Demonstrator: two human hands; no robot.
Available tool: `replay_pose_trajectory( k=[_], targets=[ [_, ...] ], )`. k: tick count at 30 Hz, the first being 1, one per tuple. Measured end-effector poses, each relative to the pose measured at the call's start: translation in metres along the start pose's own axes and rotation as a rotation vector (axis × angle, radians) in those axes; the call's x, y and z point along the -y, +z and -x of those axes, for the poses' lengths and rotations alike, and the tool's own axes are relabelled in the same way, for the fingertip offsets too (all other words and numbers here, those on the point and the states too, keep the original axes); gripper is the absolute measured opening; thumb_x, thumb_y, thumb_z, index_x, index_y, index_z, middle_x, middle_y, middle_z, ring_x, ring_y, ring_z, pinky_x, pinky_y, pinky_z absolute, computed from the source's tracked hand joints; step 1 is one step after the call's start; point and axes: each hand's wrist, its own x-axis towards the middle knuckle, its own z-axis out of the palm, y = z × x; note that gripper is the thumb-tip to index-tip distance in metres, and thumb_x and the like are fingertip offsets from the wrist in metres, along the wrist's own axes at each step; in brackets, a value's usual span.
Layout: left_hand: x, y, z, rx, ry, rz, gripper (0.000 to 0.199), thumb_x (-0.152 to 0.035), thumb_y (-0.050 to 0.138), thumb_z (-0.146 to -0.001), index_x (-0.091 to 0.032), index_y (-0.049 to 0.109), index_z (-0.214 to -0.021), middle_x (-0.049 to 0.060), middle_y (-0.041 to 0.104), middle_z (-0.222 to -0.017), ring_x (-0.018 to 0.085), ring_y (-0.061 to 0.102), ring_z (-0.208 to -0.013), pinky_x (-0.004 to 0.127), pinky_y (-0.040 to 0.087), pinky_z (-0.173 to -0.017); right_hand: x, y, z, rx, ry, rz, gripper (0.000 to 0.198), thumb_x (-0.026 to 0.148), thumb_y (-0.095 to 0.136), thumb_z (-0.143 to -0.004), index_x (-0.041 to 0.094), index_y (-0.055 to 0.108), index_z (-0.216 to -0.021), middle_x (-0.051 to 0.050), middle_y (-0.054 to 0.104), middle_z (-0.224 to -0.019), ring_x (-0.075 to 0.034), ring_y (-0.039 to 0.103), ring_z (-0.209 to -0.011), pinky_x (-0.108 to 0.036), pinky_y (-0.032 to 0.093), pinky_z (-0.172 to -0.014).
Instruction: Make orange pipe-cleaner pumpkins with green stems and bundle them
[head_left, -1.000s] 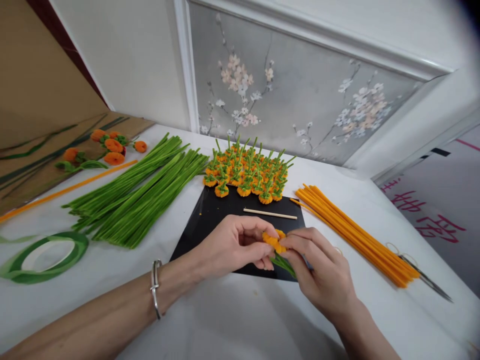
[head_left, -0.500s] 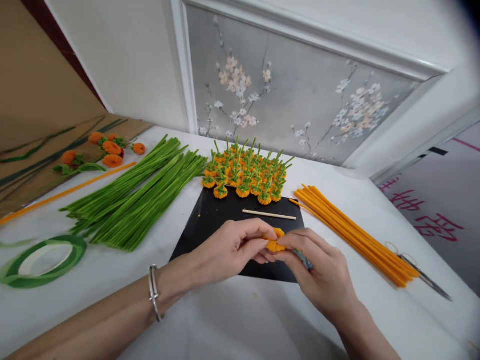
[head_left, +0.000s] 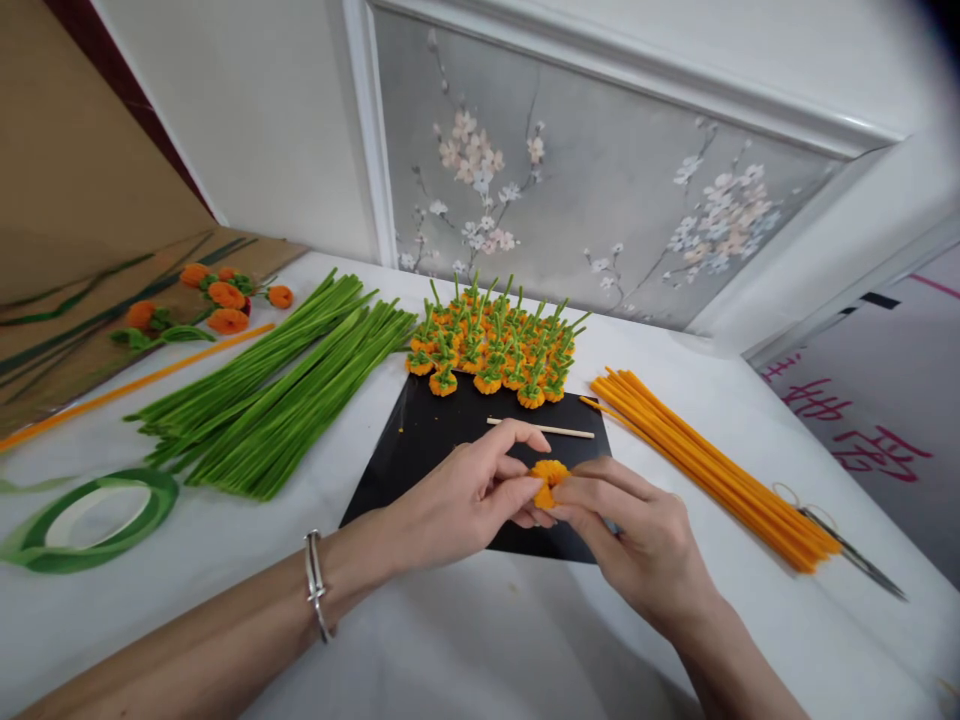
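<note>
Between my two hands is a small orange pipe-cleaner pumpkin (head_left: 549,482), its ridged ring facing up with a dark hollow in the middle. My left hand (head_left: 469,495) pinches its left side with the thumb and lower fingers, the index finger raised off it. My right hand (head_left: 637,530) grips the right side between thumb and fingertips. A bluish bit shows behind the right fingers, too covered to name. Below the hands lies a black mat (head_left: 420,455), with a thin wooden stick (head_left: 544,429) on it just beyond my fingers.
Many finished orange pumpkins with green stems (head_left: 495,345) stand at the mat's far edge. Green pipe cleaners (head_left: 277,400) lie left, orange ones (head_left: 712,465) right, beside scissors (head_left: 855,555). Green tape (head_left: 97,520) is at the near left; orange flowers (head_left: 225,305) lie behind.
My left index finger has lifted off the pumpkin, leaving more of its ring and centre hollow in view. Both hands stay in nearly the same place.
</note>
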Motion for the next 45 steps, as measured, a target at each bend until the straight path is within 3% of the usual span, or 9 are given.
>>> replay_pose_trajectory(
  k=[7,10,15,22,26,29,35,40,45],
  targets=[
    [0.001,0.004,-0.003,-0.031,-0.184,0.124,0.029,-0.026,0.058,-0.086,-0.015,0.054,-0.112,0.001,0.068,-0.071,0.017,0.071,-0.068,0.031,0.058,-0.068,-0.002,-0.004,0.001,0.126,-0.035,0.041,0.027,0.007,0.047,-0.09,0.022,0.069,-0.088,-0.005,0.065,-0.091,-0.013,0.064,-0.08,-0.022,0.054,-0.068],
    [-0.002,0.003,-0.003,-0.047,-0.171,0.116,0.022,-0.028,0.059,-0.085,-0.015,0.06,-0.102,0.003,0.069,-0.074,0.015,0.07,-0.069,0.029,0.057,-0.069,-0.004,-0.005,0.002,0.132,0.063,0.031,0.018,0.013,0.055,-0.088,0.024,0.065,-0.098,-0.005,0.066,-0.095,-0.016,0.064,-0.086,-0.026,0.055,-0.073],
    [-0.004,0.003,-0.005,-0.145,-0.04,0.159,0.012,-0.024,0.061,-0.083,-0.016,0.059,-0.091,0.001,0.066,-0.079,0.011,0.064,-0.073,0.025,0.053,-0.07,-0.005,-0.001,0.004,-0.1,0.31,-0.009,0.013,0.022,0.061,-0.086,0.023,0.058,-0.098,-0.002,0.067,-0.086,-0.017,0.065,-0.079,-0.028,0.055,-0.068],
    [-0.005,0.005,-0.005,-0.249,-0.011,0.231,0.009,-0.018,0.063,-0.08,-0.014,0.056,-0.085,0.001,0.064,-0.085,0.011,0.062,-0.075,0.025,0.052,-0.073,0.002,0.005,0.003,-0.413,0.125,0.227,0.014,0.016,0.064,-0.081,0.022,0.063,-0.093,-0.007,0.063,-0.095,-0.022,0.061,-0.091,-0.04,0.05,-0.083],
    [-0.004,0.005,-0.005,-0.299,-0.012,0.25,0.02,-0.016,0.064,-0.078,-0.016,0.055,-0.095,0.002,0.065,-0.09,0.012,0.064,-0.08,0.026,0.053,-0.077,0.005,0.012,0.002,-0.265,0.383,-0.158,0.015,0.024,0.062,-0.084,0.021,0.061,-0.099,-0.003,0.066,-0.082,-0.016,0.065,-0.074,-0.029,0.056,-0.066],
    [0.002,0.008,-0.005,-0.267,0.038,0.183,0.03,-0.015,0.062,-0.08,-0.02,0.056,-0.109,0.002,0.065,-0.095,0.014,0.065,-0.086,0.027,0.054,-0.08,0.005,0.018,-0.001,-0.22,0.504,-0.403,0.02,0.03,0.064,-0.083,0.02,0.06,-0.099,-0.003,0.067,-0.083,-0.016,0.066,-0.075,-0.027,0.057,-0.067],
    [0.013,0.014,-0.003,-0.209,0.091,-0.022,0.024,-0.019,0.055,-0.086,-0.018,0.063,-0.108,0.005,0.068,-0.102,0.017,0.065,-0.09,0.029,0.054,-0.082,0.007,0.019,-0.004,-0.158,0.584,-0.413,0.019,0.035,0.065,-0.083,0.018,0.064,-0.089,-0.001,0.063,-0.072,-0.013,0.061,-0.064,-0.025,0.054,-0.06],
    [0.01,0.015,-0.004,-0.251,0.072,0.028,0.021,-0.02,0.059,-0.084,-0.016,0.065,-0.104,0.005,0.069,-0.093,0.015,0.065,-0.081,0.026,0.054,-0.074,0.008,0.015,-0.007,-0.132,0.656,-0.546,0.023,0.04,0.066,-0.081,0.017,0.063,-0.083,0.0,0.063,-0.069,-0.012,0.06,-0.06,-0.024,0.054,-0.056],
    [0.003,0.01,-0.006,-0.264,0.015,0.164,0.025,-0.023,0.063,-0.082,-0.014,0.063,-0.105,0.004,0.068,-0.086,0.013,0.063,-0.072,0.024,0.053,-0.067,-0.003,0.01,-0.003,-0.119,0.746,-0.729,0.031,0.044,0.061,-0.085,0.016,0.065,-0.099,-0.006,0.068,-0.085,-0.013,0.064,-0.071,-0.027,0.055,-0.065]
  ],
)
